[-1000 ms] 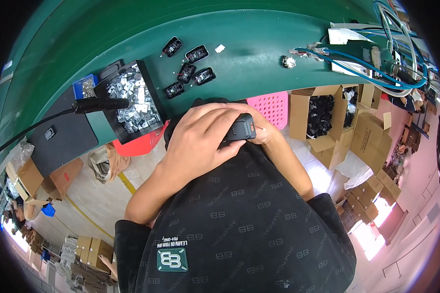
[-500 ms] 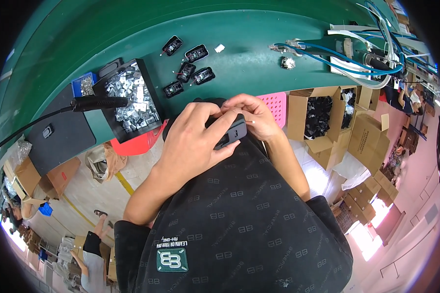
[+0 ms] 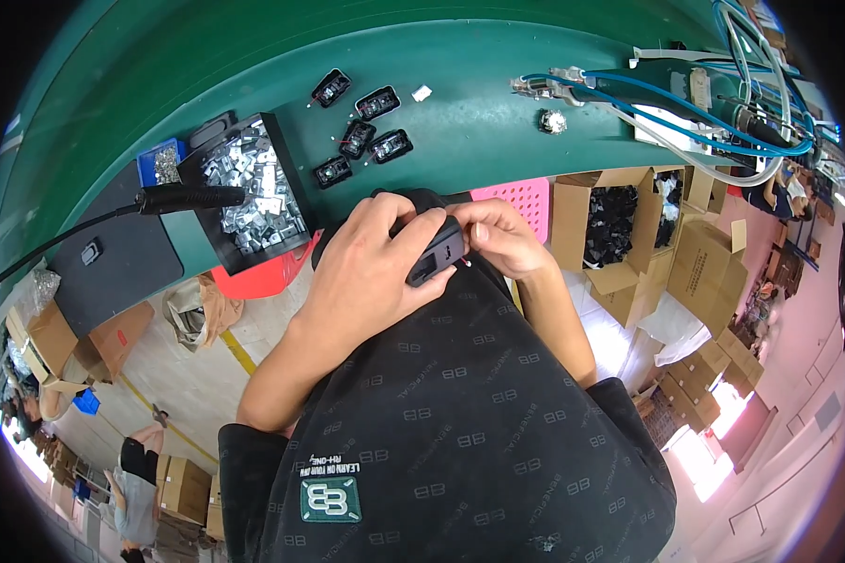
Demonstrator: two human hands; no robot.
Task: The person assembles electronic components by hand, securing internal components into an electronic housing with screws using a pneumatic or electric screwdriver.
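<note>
**Head view: one black housing in hand, five lying on the bench**

Head view: left hand has its grip clenched round a small black rectangular plastic housing, held at chest height just in front of the green bench. Right hand pinches at the housing's end, where a thin red-tipped wire shows. Judging by that, this piece looks mid-assembly. Five similar black housings lie loose on the bench, well apart from the hands; whether finished, cannot tell.

Containers: black square tray holds a heap of small shiny metal clips. Small blue bin beside it holds tiny metal bits. Open cardboard box on the right is full of black parts.
</note>
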